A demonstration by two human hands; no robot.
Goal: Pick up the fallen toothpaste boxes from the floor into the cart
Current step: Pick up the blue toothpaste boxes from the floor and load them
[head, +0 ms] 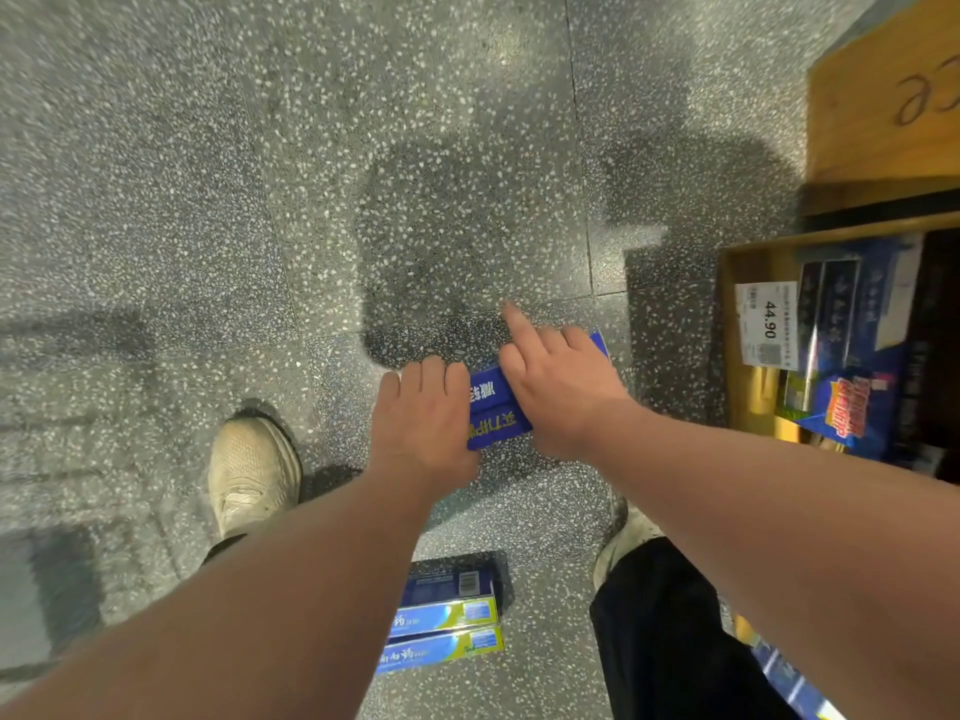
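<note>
My left fingers [431, 374] curl over one end of the dark blue toothpaste boxes [496, 407] and my right fingers [574, 339] clamp the other. The index points out straight, so I judge that weaker side could let the pair slide apart onto the terrazzo floor [208, 200]. My left hand [421, 423] and right hand [561, 402] are palm-down, arms reaching low; other fallen toothpaste boxes [447, 615] lie near my feet, and the cart is out of view.
</note>
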